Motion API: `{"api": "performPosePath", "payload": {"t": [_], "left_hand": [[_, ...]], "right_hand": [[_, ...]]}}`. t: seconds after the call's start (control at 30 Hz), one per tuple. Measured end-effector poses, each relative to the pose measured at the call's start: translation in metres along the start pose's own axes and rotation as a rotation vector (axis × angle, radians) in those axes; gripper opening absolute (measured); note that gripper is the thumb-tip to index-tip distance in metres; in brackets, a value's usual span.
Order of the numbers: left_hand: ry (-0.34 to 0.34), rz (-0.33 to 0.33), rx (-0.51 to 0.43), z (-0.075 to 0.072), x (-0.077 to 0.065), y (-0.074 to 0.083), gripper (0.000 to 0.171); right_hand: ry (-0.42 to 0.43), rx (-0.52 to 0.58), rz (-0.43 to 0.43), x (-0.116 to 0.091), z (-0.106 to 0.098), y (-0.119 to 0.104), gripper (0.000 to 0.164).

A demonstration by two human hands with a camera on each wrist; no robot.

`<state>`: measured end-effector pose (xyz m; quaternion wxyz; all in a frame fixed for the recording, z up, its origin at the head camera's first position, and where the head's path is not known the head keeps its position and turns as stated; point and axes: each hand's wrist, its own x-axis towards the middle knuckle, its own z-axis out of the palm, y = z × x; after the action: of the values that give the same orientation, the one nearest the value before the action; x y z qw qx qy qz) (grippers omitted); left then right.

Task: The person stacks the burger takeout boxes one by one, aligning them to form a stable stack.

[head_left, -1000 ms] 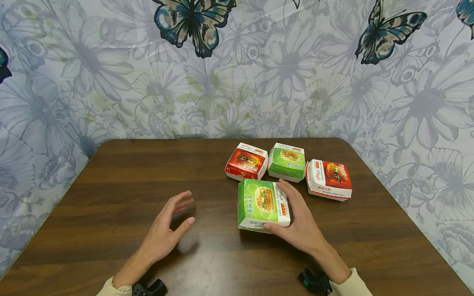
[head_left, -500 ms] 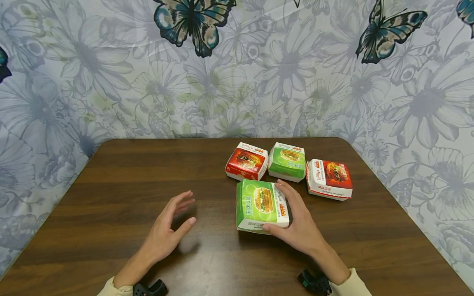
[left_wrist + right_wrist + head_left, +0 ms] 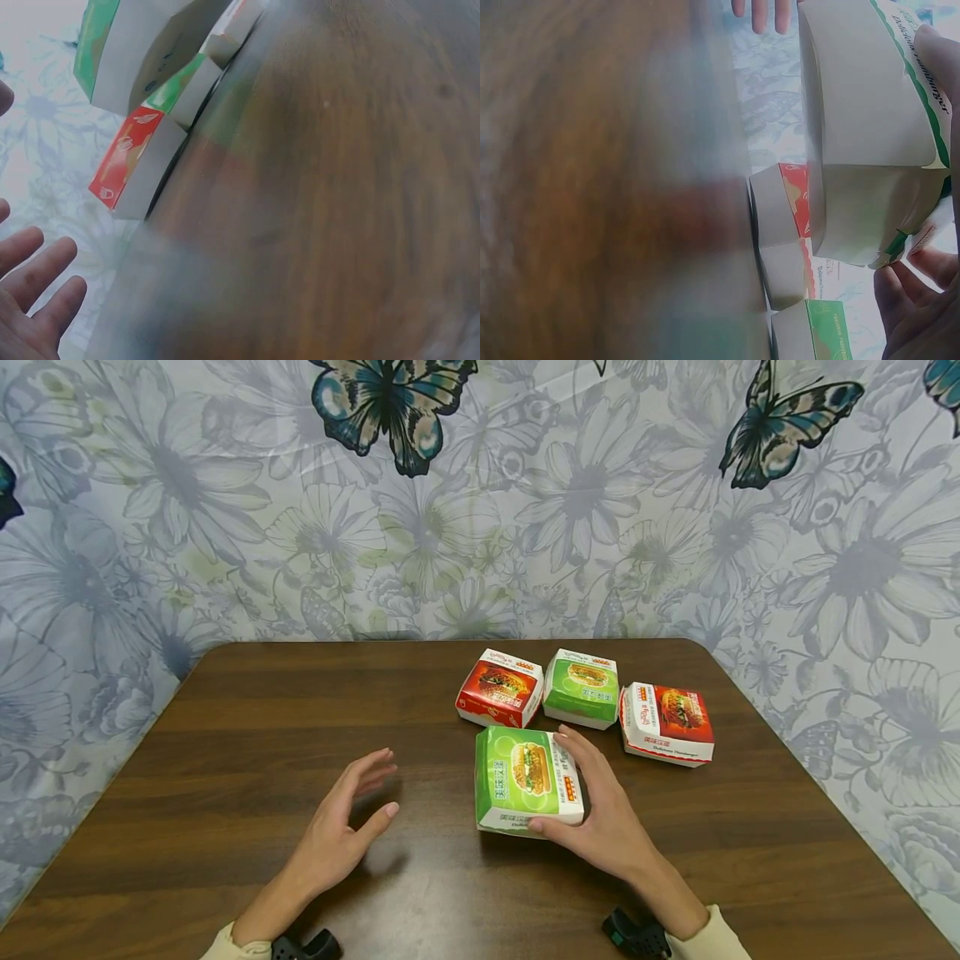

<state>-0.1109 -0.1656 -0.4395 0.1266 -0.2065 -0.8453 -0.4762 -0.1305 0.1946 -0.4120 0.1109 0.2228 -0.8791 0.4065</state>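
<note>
My right hand (image 3: 611,814) grips a green-and-white hamburger box (image 3: 521,777) by its right side, thumb on the near face and fingers at the far right corner. In the right wrist view this box (image 3: 870,82) hangs above the table, its white lower half showing. My left hand (image 3: 337,831) hovers over the table to the left, apart from the box, with nothing in it; its spread fingers (image 3: 52,300) show in the left wrist view. Behind the held box stand a red box (image 3: 500,687), another green box (image 3: 582,687) and a red-and-white box (image 3: 667,722).
All this is at a brown wooden table (image 3: 262,718), whose back edge meets a wall covering (image 3: 487,543) with flowers and butterflies. The three standing boxes form a slanting row at the back right, close to one another.
The held green box and my right hand have drifted slightly left and nearer to me. My left hand has barely moved, and the three standing boxes stay where they were.
</note>
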Motion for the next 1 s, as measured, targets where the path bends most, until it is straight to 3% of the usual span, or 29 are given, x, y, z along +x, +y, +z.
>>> {"api": "performPosePath", "payload": {"t": [1.0], "left_hand": [[-0.012, -0.004, -0.014, 0.0091, -0.0011, 0.0081, 0.068]], "right_hand": [[-0.038, 0.0, -0.042, -0.0015, 0.007, -0.0027, 0.102]]}}
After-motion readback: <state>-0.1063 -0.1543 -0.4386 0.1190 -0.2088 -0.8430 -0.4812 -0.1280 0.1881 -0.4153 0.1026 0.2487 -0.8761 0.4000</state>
